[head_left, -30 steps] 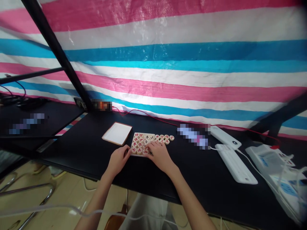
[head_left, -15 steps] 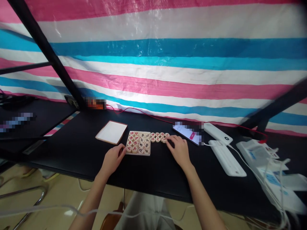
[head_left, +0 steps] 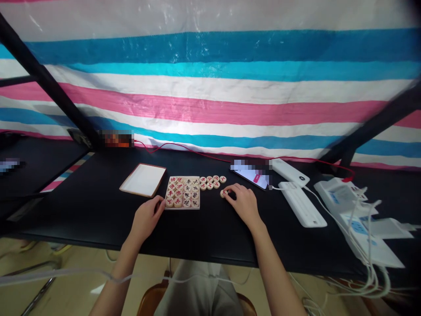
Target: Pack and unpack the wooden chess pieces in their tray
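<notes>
On the black tabletop [head_left: 210,239] in front of me sits a shallow, cream-coloured rectangular box [head_left: 182,208], packed with round, pale wooden pieces that lie face up. The ones with red characters [head_left: 177,202] fill the two columns on its left, and the ones with black characters [head_left: 194,202] fill the two on its right. To the left of the box and a little to its far side, a flat white tray with a thin brown rim [head_left: 143,180] lies with its bare inside facing up. Just beyond the box's right wall, seven loose pale discs with red characters [head_left: 209,185] lie in two rows, four on the far side and three on the near. My left hand [head_left: 144,221] is at the box's left side, near corner, fingers curled with the tips against the edge; I cannot tell whether they grip it. My right hand [head_left: 244,206] pinches a single round pale piece [head_left: 223,193] between thumb and fingertips, to the right and near side of those rows and apart from them; whether it touches the tabletop is unclear. Beyond that hand, slightly right, lies a slim phone with a lit screen [head_left: 247,171].
</notes>
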The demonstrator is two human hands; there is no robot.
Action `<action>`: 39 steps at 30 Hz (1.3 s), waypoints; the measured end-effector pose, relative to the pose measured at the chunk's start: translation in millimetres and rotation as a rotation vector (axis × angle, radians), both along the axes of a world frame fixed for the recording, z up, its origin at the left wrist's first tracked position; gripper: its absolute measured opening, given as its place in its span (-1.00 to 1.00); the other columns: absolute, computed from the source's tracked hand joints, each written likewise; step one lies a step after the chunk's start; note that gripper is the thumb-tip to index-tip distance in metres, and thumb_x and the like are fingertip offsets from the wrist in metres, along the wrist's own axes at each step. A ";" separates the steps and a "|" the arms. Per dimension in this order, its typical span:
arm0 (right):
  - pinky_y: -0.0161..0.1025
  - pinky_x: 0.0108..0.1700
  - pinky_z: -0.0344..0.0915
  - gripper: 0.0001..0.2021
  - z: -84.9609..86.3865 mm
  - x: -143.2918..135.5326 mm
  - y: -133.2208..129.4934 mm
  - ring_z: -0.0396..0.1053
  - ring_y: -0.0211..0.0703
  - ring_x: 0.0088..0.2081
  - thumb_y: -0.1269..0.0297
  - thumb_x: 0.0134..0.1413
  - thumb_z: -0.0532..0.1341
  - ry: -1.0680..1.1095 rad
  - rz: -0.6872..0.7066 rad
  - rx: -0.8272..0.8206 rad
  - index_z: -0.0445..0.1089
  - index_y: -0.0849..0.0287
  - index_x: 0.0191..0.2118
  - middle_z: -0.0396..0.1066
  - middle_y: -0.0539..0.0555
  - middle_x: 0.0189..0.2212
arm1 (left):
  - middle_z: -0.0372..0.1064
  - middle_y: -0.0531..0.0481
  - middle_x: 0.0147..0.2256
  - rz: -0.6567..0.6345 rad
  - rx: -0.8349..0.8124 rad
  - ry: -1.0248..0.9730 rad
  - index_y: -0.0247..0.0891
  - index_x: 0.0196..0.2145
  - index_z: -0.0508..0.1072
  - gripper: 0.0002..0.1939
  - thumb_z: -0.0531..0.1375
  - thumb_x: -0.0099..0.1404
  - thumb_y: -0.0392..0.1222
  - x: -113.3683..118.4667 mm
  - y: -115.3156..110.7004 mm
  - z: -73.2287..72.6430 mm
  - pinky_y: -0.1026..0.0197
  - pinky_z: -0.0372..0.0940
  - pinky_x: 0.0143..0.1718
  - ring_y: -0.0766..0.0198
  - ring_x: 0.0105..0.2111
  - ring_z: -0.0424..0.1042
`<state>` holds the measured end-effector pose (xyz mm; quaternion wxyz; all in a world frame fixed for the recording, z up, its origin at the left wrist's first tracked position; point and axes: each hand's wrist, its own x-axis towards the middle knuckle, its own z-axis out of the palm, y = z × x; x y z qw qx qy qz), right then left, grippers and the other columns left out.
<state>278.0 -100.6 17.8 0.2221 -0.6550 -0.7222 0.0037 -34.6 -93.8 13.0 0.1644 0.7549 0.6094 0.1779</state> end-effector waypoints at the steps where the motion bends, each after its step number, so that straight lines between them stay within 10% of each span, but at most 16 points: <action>1: -0.26 -0.32 -0.02 -0.83 -0.8 0.7 0.2 0.29 -0.19 -0.29 0.17 0.13 0.09 0.014 0.002 -0.018 0.37 0.09 -0.34 0.37 0.00 -0.37 | 0.38 0.05 -0.46 0.001 -0.003 0.001 -0.17 -0.36 0.32 -0.68 -0.12 0.30 0.01 0.2 -0.1 0.4 0.28 0.12 -0.40 0.25 -0.42 0.36; 8: -0.31 -0.39 0.05 -0.77 -6.2 -5.8 5.1 0.28 -0.24 -0.41 0.17 0.15 0.04 0.083 -0.116 -0.010 0.26 0.14 -0.13 0.33 0.02 -0.37 | 0.39 0.04 -0.45 0.018 -0.018 0.027 -0.18 -0.35 0.32 -0.66 -0.14 0.30 0.03 -0.6 0.6 -0.5 0.27 0.13 -0.40 0.25 -0.42 0.37; 14: -0.37 -0.50 -0.01 -0.83 -4.5 -4.1 0.9 0.26 -0.30 -0.52 0.11 0.08 0.11 0.163 -0.078 -0.133 0.26 0.08 -0.34 0.29 -0.10 -0.54 | 0.40 0.03 -0.42 0.004 -0.014 0.039 -0.17 -0.34 0.31 -0.65 -0.16 0.32 0.04 -1.0 1.0 -2.1 0.26 0.14 -0.37 0.24 -0.40 0.37; 39: -0.28 -0.27 0.15 -0.82 -12.6 -4.3 4.0 0.29 -0.18 -0.25 0.33 0.13 0.05 -0.012 -0.042 0.020 0.34 0.10 -0.18 0.38 0.03 -0.28 | 0.42 0.01 -0.37 0.000 0.011 0.035 -0.17 -0.33 0.33 -0.63 -0.18 0.33 0.02 -2.8 1.9 -5.5 0.28 0.14 -0.35 0.24 -0.35 0.39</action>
